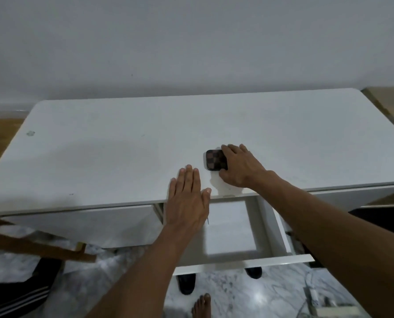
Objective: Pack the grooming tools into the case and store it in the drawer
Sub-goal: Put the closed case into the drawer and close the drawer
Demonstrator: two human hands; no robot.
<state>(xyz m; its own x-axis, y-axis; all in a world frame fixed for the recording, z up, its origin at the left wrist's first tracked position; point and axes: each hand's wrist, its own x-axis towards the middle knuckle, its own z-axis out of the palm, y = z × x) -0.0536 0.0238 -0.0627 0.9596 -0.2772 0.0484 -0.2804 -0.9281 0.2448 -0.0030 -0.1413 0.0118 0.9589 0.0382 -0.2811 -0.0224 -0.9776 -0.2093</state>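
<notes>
A small brown checkered case (215, 159), closed, lies on the white desk top (113, 152) near its front edge. My right hand (242, 167) rests on the case's right side, fingers along its far edge and thumb at its near corner. My left hand (188, 198) lies flat with fingers together over the desk's front edge, left of the case and holding nothing. Below the edge a white drawer (231, 228) stands pulled out; the part of its inside that shows holds nothing. No loose grooming tools are visible.
A wooden chair part (37, 244) sticks out at lower left beside dark striped clothing (14, 297). Dark slippers (187, 283) and a bare foot (201, 305) are on the marble floor under the drawer. A white wall stands behind the desk.
</notes>
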